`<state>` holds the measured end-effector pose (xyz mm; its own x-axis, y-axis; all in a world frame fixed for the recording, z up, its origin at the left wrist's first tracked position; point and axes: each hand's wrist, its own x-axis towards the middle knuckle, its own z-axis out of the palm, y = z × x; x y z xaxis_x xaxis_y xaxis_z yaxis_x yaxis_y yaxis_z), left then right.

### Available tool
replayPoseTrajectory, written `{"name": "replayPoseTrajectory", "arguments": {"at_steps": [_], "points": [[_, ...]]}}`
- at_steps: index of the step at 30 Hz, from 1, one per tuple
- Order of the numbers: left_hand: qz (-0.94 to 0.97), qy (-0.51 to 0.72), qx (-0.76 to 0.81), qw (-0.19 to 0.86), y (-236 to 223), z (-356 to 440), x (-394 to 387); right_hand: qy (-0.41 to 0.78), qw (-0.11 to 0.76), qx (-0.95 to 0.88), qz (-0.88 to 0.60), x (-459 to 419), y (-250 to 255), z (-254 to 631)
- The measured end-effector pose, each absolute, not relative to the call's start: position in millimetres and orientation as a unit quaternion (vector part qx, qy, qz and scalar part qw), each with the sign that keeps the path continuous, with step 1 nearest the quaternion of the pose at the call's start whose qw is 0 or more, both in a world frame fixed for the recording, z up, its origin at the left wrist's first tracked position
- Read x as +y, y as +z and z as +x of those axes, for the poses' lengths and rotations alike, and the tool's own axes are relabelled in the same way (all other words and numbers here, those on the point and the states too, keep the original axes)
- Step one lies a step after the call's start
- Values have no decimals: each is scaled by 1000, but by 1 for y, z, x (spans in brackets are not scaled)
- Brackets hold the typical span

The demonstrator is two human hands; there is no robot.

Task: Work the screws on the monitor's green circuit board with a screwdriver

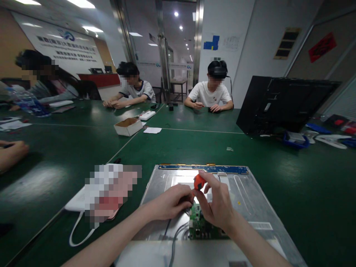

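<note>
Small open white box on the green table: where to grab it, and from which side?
I'd pinch the near wall of the open white box, coming from above on the wearer's side, thumb outside, fingers inside. It sits upright with its top open, so the rim is exposed. The white paper lies off to its right. Walls look thin; go light.

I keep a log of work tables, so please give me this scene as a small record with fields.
Right hand: pinches orange tool
Left hand: fingers bent close beside the tool, low end hidden
Below hands: green circuit board on silver panel
Panel's far edge: blue strip
Table: dark green
Farther left: open box
Farther right: black monitor
Opposite: one seated person, another person
</note>
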<state>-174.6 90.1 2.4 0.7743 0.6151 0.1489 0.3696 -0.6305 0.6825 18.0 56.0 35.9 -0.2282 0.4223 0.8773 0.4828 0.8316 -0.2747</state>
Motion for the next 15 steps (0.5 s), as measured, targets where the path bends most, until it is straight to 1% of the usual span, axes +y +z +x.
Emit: {"name": "replayPoseTrajectory", "arguments": {"at_steps": [15], "points": [[881, 184, 278, 335, 0, -175, 90, -20, 556, -784, -274, 56, 37, 21]]}}
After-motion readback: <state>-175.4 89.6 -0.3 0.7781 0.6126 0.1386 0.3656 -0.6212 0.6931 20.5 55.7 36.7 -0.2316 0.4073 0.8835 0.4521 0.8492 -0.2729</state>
